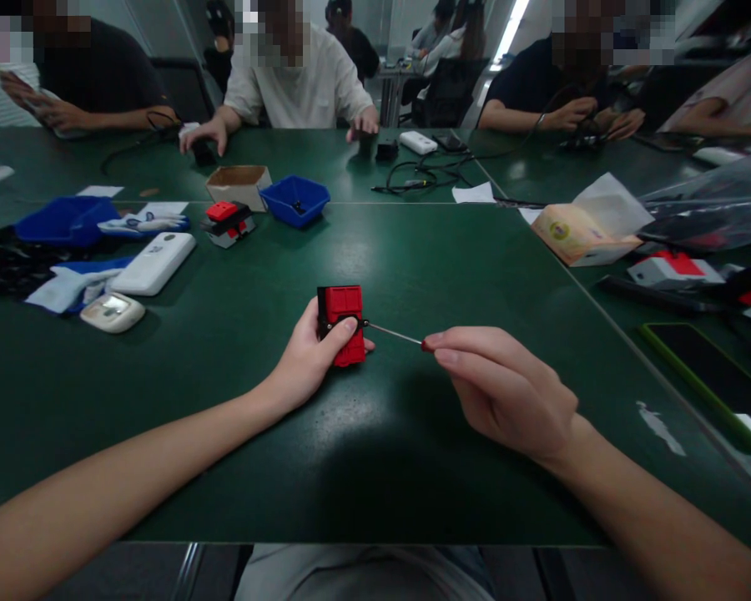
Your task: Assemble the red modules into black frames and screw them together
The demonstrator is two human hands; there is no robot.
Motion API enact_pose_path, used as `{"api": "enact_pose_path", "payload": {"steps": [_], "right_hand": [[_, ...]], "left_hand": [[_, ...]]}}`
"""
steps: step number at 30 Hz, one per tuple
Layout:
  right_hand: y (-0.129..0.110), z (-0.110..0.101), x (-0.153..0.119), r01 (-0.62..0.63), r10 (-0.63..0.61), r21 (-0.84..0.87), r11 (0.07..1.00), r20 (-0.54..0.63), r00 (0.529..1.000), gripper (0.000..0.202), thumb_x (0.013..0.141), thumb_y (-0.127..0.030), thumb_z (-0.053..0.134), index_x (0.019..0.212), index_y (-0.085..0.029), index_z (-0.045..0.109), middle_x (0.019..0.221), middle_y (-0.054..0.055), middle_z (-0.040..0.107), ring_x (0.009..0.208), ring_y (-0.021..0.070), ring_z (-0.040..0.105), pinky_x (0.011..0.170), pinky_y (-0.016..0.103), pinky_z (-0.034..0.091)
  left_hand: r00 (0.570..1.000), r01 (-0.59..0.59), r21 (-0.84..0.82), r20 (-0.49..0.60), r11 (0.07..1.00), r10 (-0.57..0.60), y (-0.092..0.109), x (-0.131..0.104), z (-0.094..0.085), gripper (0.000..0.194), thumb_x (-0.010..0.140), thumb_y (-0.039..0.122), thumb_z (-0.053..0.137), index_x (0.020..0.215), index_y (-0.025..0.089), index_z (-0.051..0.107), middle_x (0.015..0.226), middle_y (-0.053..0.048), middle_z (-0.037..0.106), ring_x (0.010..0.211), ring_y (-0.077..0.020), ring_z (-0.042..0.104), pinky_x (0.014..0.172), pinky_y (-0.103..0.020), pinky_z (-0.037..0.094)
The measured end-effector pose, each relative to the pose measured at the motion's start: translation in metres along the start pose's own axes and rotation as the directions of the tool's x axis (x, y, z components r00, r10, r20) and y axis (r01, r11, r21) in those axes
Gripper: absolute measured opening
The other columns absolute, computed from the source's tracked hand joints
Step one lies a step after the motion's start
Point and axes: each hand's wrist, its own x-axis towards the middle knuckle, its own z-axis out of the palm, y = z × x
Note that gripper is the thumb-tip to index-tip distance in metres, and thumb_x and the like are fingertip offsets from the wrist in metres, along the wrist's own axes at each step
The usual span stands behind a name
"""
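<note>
A red and black block-shaped part (349,346) is held over the green table by my left hand (306,355), its thumb pressed across the red face. My right hand (506,388) pinches the red handle end of a thin metal screwdriver (395,334). The tool's shaft points left, and its tip meets a small black piece on the part's right edge. The fingers of my left hand behind the part are mostly hidden.
On the green table (451,267) stand a blue bin (297,202), a cardboard box (238,185) and a red-grey device (228,224). A white case (155,264) and gloves lie left. An open box (585,229) and green-edged tray (707,367) are right. People sit opposite.
</note>
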Motion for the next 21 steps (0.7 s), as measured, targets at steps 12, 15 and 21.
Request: {"api": "enact_pose_path", "payload": {"steps": [12, 15, 21], "right_hand": [[-0.001, -0.0067, 0.0084, 0.08, -0.065, -0.185, 0.979, 0.084, 0.994, 0.017, 0.103, -0.022, 0.049, 0.114, -0.015, 0.06, 0.087, 0.008, 0.073, 0.078, 0.0201, 0.066, 0.07, 0.036, 0.054], [-0.0036, -0.0064, 0.0089, 0.103, -0.082, -0.209, 0.972, 0.107, 0.991, 0.021, 0.097, -0.014, 0.05, 0.115, -0.016, 0.06, 0.089, 0.007, 0.073, 0.076, 0.0195, 0.064, 0.067, 0.035, 0.051], [-0.0037, -0.0086, 0.0079, 0.061, -0.044, -0.23, 0.971, 0.081, 0.996, 0.02, 0.098, -0.016, 0.053, 0.116, -0.012, 0.059, 0.074, 0.003, 0.068, 0.064, 0.0171, 0.058, 0.061, 0.032, 0.047]], "left_hand": [[0.998, -0.045, 0.048, 0.041, 0.998, 0.043, -0.0016, -0.0023, 0.0007, 0.046, 0.09, 0.043, 0.076, 0.122, 0.02, 0.052, 0.111, -0.006, 0.067, 0.086, -0.0204, 0.077, 0.072, -0.029, 0.065], [0.997, -0.061, 0.04, 0.054, 0.997, 0.059, -0.0036, -0.0015, -0.0004, 0.045, 0.09, 0.042, 0.075, 0.123, 0.021, 0.052, 0.111, -0.006, 0.067, 0.086, -0.0204, 0.077, 0.071, -0.029, 0.064], [0.998, -0.024, 0.062, 0.056, 0.998, 0.02, 0.0014, -0.0037, 0.0011, 0.051, 0.087, 0.044, 0.078, 0.123, 0.019, 0.051, 0.112, -0.008, 0.067, 0.088, -0.0218, 0.077, 0.073, -0.03, 0.064]]}}
